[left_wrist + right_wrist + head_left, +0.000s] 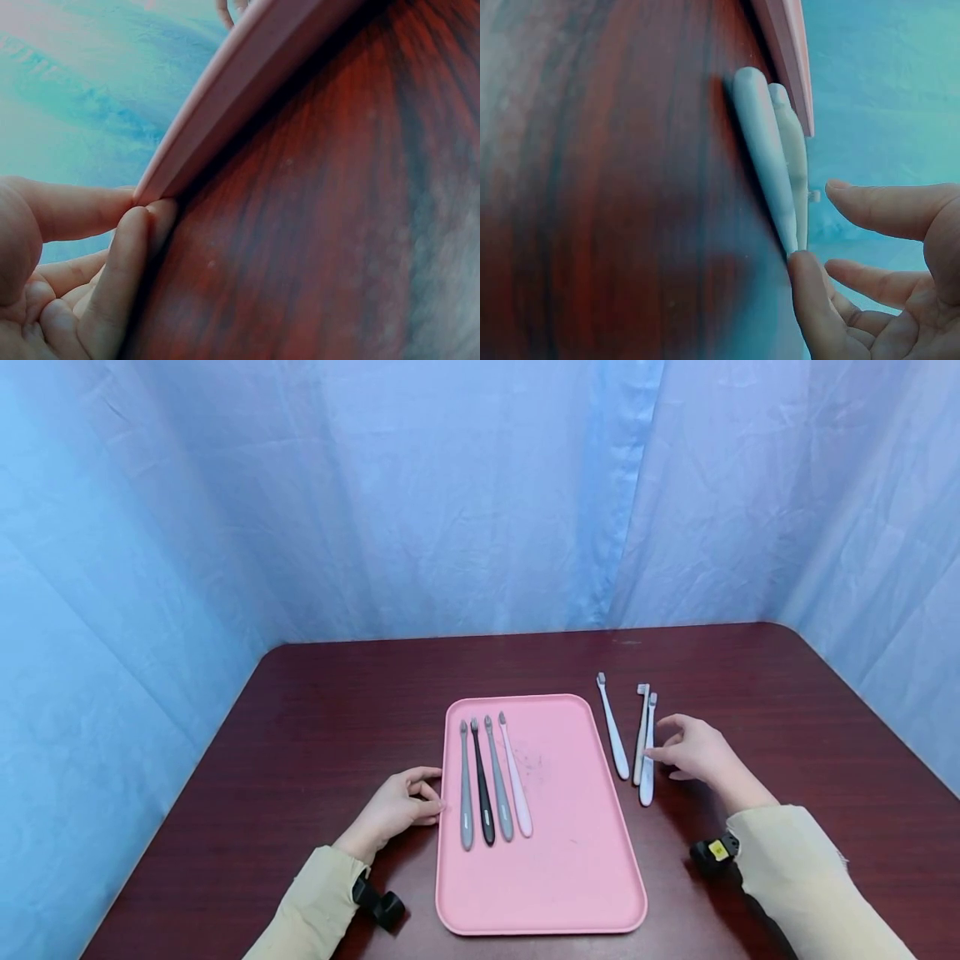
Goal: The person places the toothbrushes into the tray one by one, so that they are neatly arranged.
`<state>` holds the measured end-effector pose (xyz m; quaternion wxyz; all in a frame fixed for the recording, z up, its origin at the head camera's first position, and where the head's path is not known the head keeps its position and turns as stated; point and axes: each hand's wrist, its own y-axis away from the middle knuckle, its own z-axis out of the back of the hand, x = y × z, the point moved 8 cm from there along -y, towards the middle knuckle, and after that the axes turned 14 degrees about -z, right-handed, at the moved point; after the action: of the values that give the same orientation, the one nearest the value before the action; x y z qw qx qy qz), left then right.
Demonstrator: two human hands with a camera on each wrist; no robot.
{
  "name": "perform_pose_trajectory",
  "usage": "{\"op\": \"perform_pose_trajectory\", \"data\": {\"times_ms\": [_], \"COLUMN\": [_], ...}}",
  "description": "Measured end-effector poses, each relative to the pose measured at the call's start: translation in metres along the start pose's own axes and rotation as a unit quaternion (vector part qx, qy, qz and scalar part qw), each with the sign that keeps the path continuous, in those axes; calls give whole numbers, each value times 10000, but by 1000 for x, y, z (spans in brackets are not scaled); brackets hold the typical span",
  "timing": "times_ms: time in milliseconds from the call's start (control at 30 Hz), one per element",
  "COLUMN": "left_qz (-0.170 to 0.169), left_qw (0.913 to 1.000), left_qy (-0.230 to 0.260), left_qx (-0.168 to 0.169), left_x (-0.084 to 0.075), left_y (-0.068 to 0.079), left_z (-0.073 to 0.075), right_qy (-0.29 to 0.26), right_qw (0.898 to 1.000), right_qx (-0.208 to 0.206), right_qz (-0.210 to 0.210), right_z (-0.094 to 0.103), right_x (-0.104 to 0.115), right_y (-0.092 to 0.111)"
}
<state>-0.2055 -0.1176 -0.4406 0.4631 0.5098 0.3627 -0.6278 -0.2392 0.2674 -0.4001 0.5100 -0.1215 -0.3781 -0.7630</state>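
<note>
My left hand (405, 802) pinches the left rim of a pink tray (577, 860) between thumb and fingers; the left wrist view shows the fingertips at the tray's edge. On the tray's left half lie several toothbrushes: a grey one (466, 802), a black one (482, 793), another grey one (498, 789) and a pink one (517, 785). My right hand (697, 750) is at a pale blue toothbrush (647, 768) on the table, its thumb and fingers apart. One fingertip overlaps that brush's handle in the right wrist view; contact I cannot tell. Alongside lies a beige toothbrush (795, 157).
Another pale blue toothbrush (615, 735) lies slanted between the tray's right rim and the beige one. The dark red wooden table (337, 710) has rounded far corners. Light blue curtains (465, 510) hang behind it and at both sides.
</note>
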Motion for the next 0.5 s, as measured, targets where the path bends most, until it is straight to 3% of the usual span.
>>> {"op": "perform_pose_trajectory", "data": {"times_ms": [500], "left_qz": [-6], "left_qw": [10000], "left_qy": [13], "left_qx": [-8], "left_x": [0], "left_y": [0], "left_z": [0], "right_qy": [291], "right_qw": [9994], "right_qx": [-147], "right_qz": [135], "right_z": [-1], "right_x": [-4], "right_y": [-5]}}
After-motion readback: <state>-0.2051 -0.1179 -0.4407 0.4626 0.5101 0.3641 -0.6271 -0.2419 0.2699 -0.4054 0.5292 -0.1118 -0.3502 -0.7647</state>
